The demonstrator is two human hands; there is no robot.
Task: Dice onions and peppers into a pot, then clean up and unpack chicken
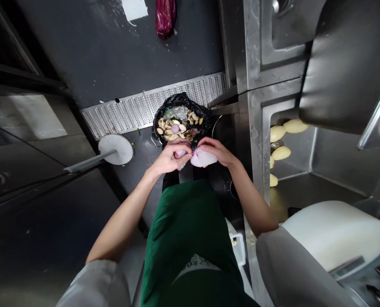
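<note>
Pale purple onion pieces are in both hands, close together in the middle of the view. My left hand is closed round one onion piece. Fingers of my right hand wrap round a larger, paler onion piece. Just beyond the hands stands a bin lined with a black bag, holding peelings, pale scraps and a round onion slice.
A metal sink with several peeled potatoes is at the right. A metal drain grate crosses the dark floor. At left stands a round white disc on a pole. A purple-red bag lies farther off.
</note>
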